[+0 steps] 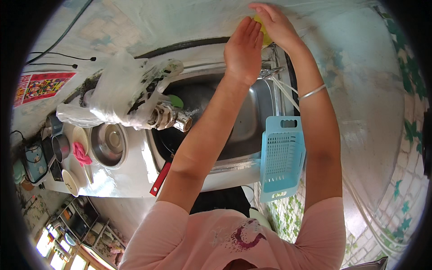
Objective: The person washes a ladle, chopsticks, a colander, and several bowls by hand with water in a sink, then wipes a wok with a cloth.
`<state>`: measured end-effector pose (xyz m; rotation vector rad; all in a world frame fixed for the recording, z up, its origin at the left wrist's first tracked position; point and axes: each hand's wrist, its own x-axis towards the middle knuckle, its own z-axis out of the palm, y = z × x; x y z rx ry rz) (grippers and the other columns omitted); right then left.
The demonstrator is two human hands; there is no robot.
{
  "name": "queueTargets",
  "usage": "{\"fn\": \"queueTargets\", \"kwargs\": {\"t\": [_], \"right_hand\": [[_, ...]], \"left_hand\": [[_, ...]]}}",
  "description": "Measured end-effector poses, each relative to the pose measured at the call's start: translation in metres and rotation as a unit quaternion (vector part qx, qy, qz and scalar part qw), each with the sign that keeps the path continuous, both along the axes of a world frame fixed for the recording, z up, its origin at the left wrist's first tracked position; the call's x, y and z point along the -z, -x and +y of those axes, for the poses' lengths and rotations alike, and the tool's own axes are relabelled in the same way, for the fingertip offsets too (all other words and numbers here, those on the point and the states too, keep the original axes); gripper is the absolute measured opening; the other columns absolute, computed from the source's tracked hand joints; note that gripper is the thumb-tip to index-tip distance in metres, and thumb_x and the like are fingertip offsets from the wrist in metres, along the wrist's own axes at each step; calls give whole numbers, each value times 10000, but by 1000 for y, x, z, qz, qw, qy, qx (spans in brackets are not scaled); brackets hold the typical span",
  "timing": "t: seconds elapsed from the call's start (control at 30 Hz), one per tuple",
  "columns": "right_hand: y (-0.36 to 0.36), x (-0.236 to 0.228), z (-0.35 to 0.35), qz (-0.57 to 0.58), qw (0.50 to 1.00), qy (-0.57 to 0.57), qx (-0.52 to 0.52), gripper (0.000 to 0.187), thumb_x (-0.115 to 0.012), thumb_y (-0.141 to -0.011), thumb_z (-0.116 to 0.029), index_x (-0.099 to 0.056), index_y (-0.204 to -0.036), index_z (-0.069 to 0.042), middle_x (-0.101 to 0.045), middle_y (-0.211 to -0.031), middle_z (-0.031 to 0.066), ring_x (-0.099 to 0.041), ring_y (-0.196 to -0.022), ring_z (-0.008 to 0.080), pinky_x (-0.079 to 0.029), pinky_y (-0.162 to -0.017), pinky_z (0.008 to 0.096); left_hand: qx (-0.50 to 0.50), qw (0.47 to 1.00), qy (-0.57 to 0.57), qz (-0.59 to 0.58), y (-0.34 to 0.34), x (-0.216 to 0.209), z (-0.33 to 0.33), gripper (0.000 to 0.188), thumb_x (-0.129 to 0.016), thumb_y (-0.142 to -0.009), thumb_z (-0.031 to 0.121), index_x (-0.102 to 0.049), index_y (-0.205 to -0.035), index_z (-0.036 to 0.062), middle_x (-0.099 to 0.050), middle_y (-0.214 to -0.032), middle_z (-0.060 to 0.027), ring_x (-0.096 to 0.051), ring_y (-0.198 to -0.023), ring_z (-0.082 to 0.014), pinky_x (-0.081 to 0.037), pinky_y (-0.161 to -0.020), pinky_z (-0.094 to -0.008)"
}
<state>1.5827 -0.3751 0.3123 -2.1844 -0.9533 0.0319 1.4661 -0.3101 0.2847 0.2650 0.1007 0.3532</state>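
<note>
Both my arms reach far out past the sink (252, 126), up to the wall behind it. Between my hands is a small yellow thing (265, 35), mostly covered, so its kind does not show. My left hand (243, 54) has its fingers curled close together against its left side. My right hand (276, 27) is bent round its other side, and its fingers point left. Below my hands, a chrome tap (272, 72) stands at the sink's right edge.
A light blue plastic basket (283, 157) lies at the sink's right edge. Left stand a plastic-wrapped fixture with a metal spout (182, 122), a red handle (160, 179), steel bowls (109, 145) and a pink cloth (81, 154). Cables (364, 216) hang at the right.
</note>
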Motion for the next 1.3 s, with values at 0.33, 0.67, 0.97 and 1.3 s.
{"fn": "queueTargets", "kwargs": {"t": [0.33, 0.67, 0.97, 1.3], "right_hand": [[4, 1, 8, 12, 999, 47, 6, 326, -409, -946, -231, -519, -1196, -52, -509, -1214, 177, -460, -1160, 299, -363, -974, 349], [213, -38, -66, 24, 959, -231, 162, 131, -448, -910, -36, -549, -989, -6, -580, -937, 109, -546, -850, 186, -436, -776, 269], [364, 38, -57, 433, 901, -19, 19, 95, -495, -906, -62, -566, -918, 0, -575, -853, 51, -541, -778, 115, -453, -728, 245], [348, 75, 152, 668, 708, -222, -62, 218, -457, -939, -239, -545, -905, -43, -578, -851, 36, -550, -768, 120, -476, -715, 265]], "left_hand": [[-11, 999, 21, 29, 13, 12, 5, 447, -355, -939, 178, -342, -1297, -90, -393, -1337, -185, -387, -1244, -284, -292, -1086, -384], [247, 381, -825, 336, 233, 249, 58, 454, -541, -824, 162, -447, -1234, -10, -462, -1223, -242, -463, -1142, -368, -372, -971, -422], [224, 234, -869, 374, 258, 260, 46, 409, -672, -725, 341, -615, -1021, 64, -559, -1150, -140, -489, -1132, -296, -380, -918, -429], [110, 440, -871, 189, 308, 224, 95, 313, -477, -915, 248, -547, -1150, 54, -600, -988, -107, -542, -976, -221, -409, -874, -332]]}}
